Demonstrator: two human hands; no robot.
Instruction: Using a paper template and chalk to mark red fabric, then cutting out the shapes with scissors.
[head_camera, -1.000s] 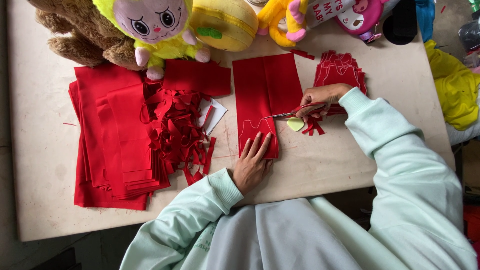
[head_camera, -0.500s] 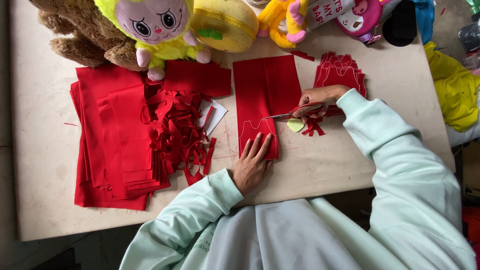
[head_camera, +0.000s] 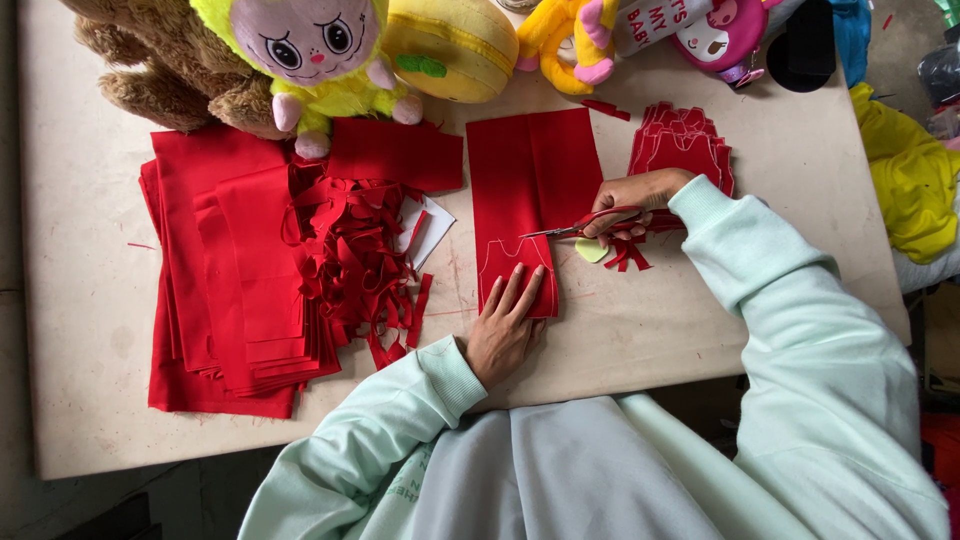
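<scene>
So the cutting job looks partway through, going by how things lie: there's a small stack of cut red pieces (head_camera: 682, 148) fanned out at the far right of the table (head_camera: 90, 300), a tangled heap of red offcuts (head_camera: 358, 262) in the middle, and a thick pile of uncut red cloth (head_camera: 225, 280) on the left, so I'd say plenty is left to do. The piece in hand is a folded red cloth strip (head_camera: 532, 175) lying flat just right of centre, with a pale outline drawn near its closer end, and that outline doesn't look cut out yet. The left hand (head_camera: 508, 325) is spread flat, fingers straight and slightly apart, pressing down on the near end of the strip right by the outline. The right hand (head_camera: 640, 195) is curled around the handles of the red-handled scissors (head_camera: 585, 222), blades pointing left and just reaching the strip's right edge; they look nearly closed, hard to be sure. Both sleeves are pale mint, right forearm angled in from the right. Plush toys (head_camera: 320, 55) sit along the far edge, well apart from the work
</scene>
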